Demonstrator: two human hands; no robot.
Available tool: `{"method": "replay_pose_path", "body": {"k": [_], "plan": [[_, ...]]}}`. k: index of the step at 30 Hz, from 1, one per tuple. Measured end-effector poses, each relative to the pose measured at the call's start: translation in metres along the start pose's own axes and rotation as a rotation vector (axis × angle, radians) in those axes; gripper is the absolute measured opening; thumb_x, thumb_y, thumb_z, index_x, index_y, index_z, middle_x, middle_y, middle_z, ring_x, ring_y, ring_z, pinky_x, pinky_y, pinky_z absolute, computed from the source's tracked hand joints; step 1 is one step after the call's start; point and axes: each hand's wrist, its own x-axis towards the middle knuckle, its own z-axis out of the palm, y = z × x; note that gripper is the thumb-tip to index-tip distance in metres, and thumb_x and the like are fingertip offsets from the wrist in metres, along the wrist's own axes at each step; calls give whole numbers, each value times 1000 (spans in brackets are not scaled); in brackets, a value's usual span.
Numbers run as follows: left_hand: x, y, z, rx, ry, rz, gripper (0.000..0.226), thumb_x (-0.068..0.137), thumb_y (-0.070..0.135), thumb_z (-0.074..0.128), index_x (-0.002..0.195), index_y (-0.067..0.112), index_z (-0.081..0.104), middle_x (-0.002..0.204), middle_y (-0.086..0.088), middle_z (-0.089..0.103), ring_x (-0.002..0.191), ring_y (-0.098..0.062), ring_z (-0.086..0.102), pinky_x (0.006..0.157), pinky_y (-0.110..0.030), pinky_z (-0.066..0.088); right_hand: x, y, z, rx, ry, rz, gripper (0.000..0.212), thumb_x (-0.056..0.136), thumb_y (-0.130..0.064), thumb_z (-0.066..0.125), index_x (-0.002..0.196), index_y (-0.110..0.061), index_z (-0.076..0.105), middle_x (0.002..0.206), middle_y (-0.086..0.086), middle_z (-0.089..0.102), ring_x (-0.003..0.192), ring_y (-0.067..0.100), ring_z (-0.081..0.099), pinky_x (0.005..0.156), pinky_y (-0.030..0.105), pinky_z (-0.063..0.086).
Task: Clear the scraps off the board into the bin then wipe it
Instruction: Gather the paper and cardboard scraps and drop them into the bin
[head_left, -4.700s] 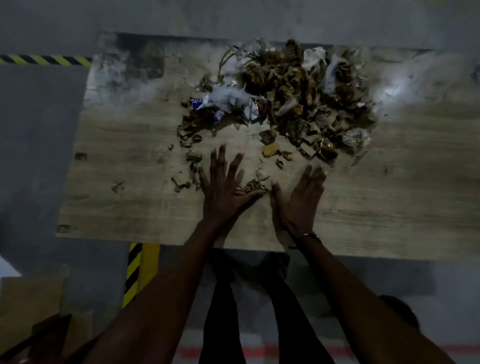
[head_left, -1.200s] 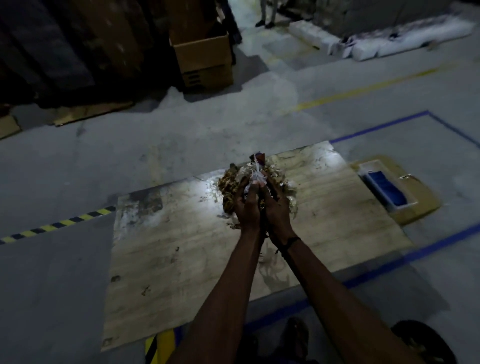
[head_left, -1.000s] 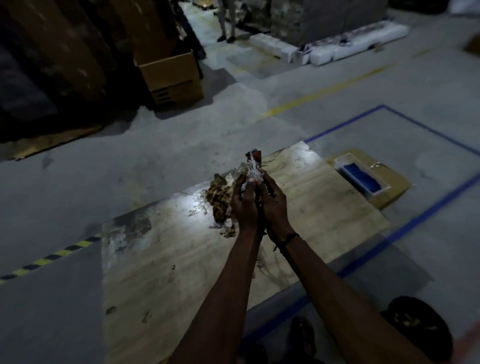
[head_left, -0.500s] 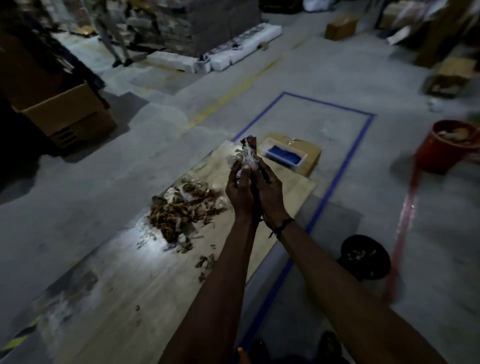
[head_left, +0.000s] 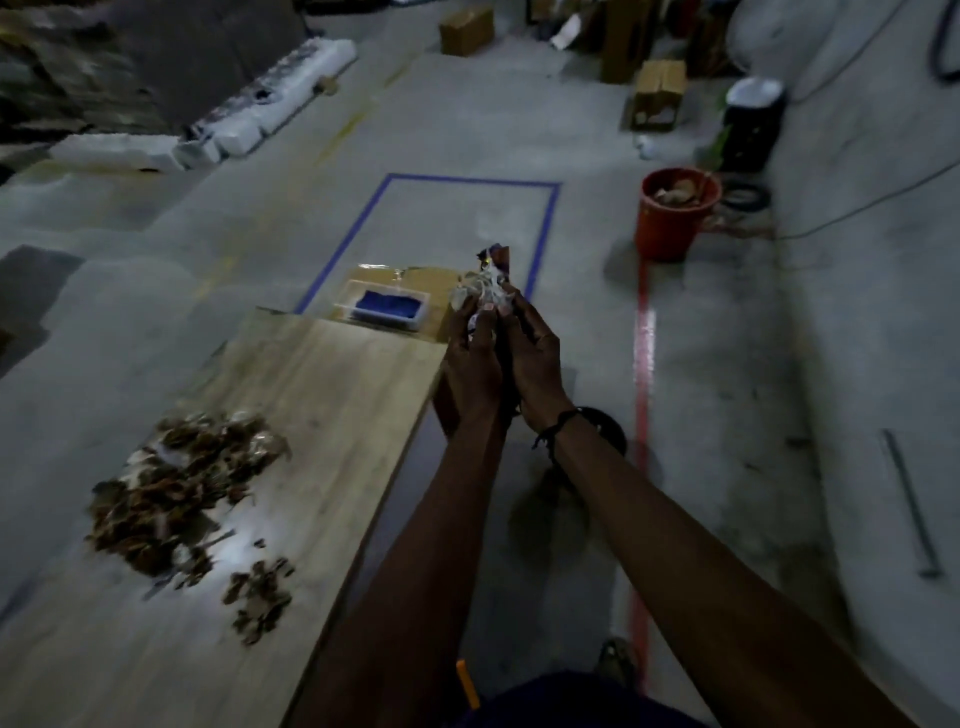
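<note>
My left hand (head_left: 470, 369) and my right hand (head_left: 535, 364) are cupped together, palms facing, around a handful of scraps (head_left: 485, 286) that sticks up above my fingertips. Both hands hang beyond the right edge of the wooden board (head_left: 332, 395), over the concrete floor. A large pile of brown and white scraps (head_left: 176, 483) lies on the board at the left, with a smaller clump (head_left: 257, 592) beside it. A black round bin (head_left: 602, 426) sits on the floor just under my right wrist, mostly hidden. A red bucket (head_left: 675, 218) holding rubbish stands farther off at the upper right.
A clear tray with a blue cloth (head_left: 387, 306) rests on flat cardboard at the board's far end. Blue tape (head_left: 467, 179) marks a rectangle on the floor and a red line (head_left: 644, 364) runs past the bin. Cardboard boxes (head_left: 657, 93) and white foam blocks (head_left: 234, 130) lie beyond.
My view has swung to the right, and both hands have carried the handful of scraps off the board toward the bin. The pile left on the board now lies at my left.
</note>
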Motion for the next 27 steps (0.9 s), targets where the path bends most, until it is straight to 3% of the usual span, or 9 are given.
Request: {"method": "replay_pose_path", "body": {"k": [3,5,7,10,13,18,24,27], "plan": [[-19,-39,52,54,-40,-24,39,99,17,62,134,1,63,121,-2,71,100,9,68,88,-15,52,16,-8,-66,-44,70,10,38,104,-16,62,143,-12,62,139,7,67,130,23,63,113,47,50],[-28,-63,80,57,-42,-70,49,93,27,67,136,4,63,133,-11,69,113,-5,69,94,-26,56,25,-8,-105,-53,101,13,38,104,-18,62,142,-14,62,140,8,66,131,24,62,113,49,49],[-32,-87,101,59,-66,-128,45,93,27,66,134,9,66,133,-14,69,120,-24,67,99,-38,57,32,-8,-134,-63,138,20,39,104,-20,63,143,-15,62,140,7,67,132,24,62,113,50,50],[-31,-126,128,100,-39,-183,34,102,8,58,135,1,64,132,-17,68,111,-22,67,86,-21,57,48,1,-173,-37,204,61,39,103,-23,65,141,-18,64,137,3,69,129,21,63,112,47,50],[-25,-162,143,113,-46,-250,35,103,11,58,136,1,63,131,-12,68,116,-23,67,96,-31,57,65,20,-205,-54,226,132,37,103,-25,65,140,-24,64,131,-7,72,126,16,66,108,41,53],[-4,-235,151,132,-22,-386,29,104,13,57,132,12,66,125,-7,72,119,-24,68,108,-48,53,102,73,-244,-110,294,221,38,104,-24,64,142,-23,64,136,-5,70,126,15,65,110,45,52],[39,-343,145,190,34,-490,36,97,24,64,131,13,69,125,-6,74,118,-23,69,108,-51,52,148,156,-288,-97,346,312,38,105,-16,60,143,-15,62,137,1,69,126,20,66,105,36,56],[58,-399,137,193,71,-523,30,98,18,65,127,13,71,122,-6,74,117,-24,69,107,-49,53,169,203,-312,-103,361,349,39,105,-15,60,144,-14,61,138,3,68,124,17,67,100,29,57]]}}
